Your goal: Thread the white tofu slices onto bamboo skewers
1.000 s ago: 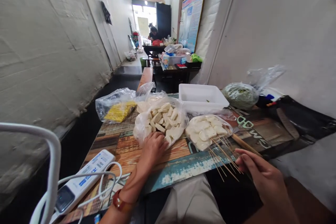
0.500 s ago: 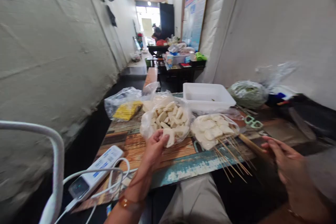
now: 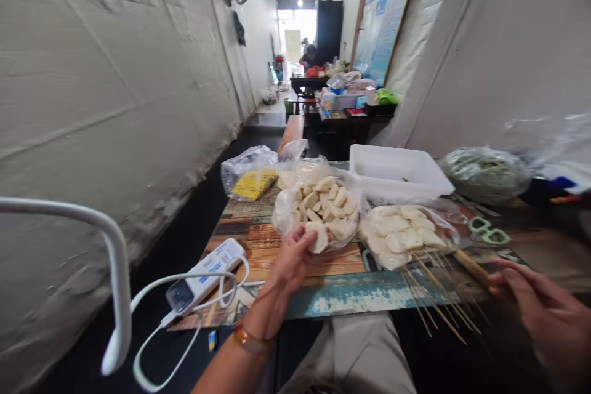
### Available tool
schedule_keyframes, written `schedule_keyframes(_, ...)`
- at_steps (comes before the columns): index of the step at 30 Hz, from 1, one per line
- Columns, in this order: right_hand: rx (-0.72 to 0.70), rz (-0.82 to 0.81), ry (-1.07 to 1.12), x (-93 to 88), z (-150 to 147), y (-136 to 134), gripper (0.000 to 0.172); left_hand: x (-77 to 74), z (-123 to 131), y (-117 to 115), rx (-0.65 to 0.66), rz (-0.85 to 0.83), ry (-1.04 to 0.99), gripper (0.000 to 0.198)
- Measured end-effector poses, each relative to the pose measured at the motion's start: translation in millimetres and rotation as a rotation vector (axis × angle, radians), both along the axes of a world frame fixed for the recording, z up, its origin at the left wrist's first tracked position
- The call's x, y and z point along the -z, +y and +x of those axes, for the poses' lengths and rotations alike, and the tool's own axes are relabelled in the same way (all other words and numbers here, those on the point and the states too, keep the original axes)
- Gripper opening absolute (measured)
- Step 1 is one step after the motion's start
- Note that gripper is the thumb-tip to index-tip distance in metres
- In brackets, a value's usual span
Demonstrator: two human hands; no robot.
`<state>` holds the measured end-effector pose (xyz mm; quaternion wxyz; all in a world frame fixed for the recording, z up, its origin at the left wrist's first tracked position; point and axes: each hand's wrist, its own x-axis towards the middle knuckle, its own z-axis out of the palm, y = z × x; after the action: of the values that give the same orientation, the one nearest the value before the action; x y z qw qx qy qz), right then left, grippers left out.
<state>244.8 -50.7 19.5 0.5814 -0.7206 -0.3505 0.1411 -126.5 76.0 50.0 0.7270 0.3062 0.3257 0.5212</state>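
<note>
My left hand (image 3: 298,252) pinches a pale, flat, rounded food slice (image 3: 317,237) at the front of an open plastic bag (image 3: 284,212). Several similar cut pale pieces (image 3: 330,198) fill that bag. To its right lies a second clear bag of skewered white slices (image 3: 401,234), with thin sticks (image 3: 443,295) jutting over the table's front edge. My right hand (image 3: 530,295), slightly blurred, has its fingers closed at the near end of a bundle of bamboo skewers (image 3: 471,266). How many skewers its fingers grip is hidden.
Behind the bags stands a white plastic tub (image 3: 399,188). Green-handled scissors (image 3: 489,231) and a bagged green bundle (image 3: 484,172) lie right. A power strip (image 3: 207,277) with white cables and a yellow packet (image 3: 253,184) are left. A person (image 3: 310,56) sits far back.
The view has turned left, so the table appears further right. My left hand has turned the slice and still holds it. My right fingers have come onto the skewer bundle's end.
</note>
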Motion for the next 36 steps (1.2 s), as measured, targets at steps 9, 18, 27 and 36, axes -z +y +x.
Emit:
schedule_keyframes(9,-0.002,-0.14,-0.227,3.5,71,37,0.026,-2.3,-4,7,0.047,-0.065,0.063,0.033)
schedule_keyframes(18,-0.247,-0.416,-0.621,40.5,61,61,0.029,-2.0,-2,3,0.021,-0.068,0.076,0.034)
schedule_keyframes(27,-0.218,-0.477,-0.638,56.4,58,63,0.03,0.0,-4,1,0.025,-0.093,0.065,0.034)
schedule_keyframes(36,-0.094,-0.324,-0.143,41.1,75,58,0.032,0.1,-4,1,-0.006,-0.116,0.067,0.029)
